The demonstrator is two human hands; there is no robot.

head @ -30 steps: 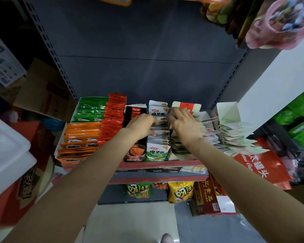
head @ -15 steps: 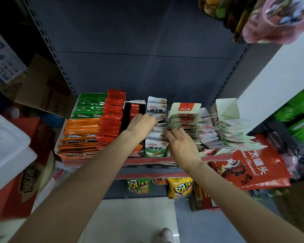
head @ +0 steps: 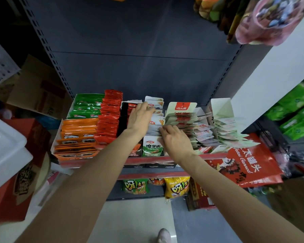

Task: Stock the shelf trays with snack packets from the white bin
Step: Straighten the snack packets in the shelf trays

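Note:
A row of white snack packets (head: 155,122) stands in the middle shelf tray, with a green-and-white packet (head: 152,148) at its front. My left hand (head: 140,118) reaches over the row's back half, its fairly straight fingers resting on the packet tops. My right hand (head: 174,139) is at the row's right edge near the front, its curled fingers pinching the packets there. The white bin (head: 5,148) sits at the far left, its inside hidden.
Green (head: 87,106), orange (head: 77,135) and red packets (head: 110,116) fill the trays to the left. Pale packets with a red-topped card (head: 182,106) and a fanned stack (head: 230,132) lie to the right. A red bag (head: 247,165) hangs at the shelf's right end.
My right hand drew back from the rear of the neighbouring tray to the front right edge of the white row. My left hand's fingers stretched out further back over the packets.

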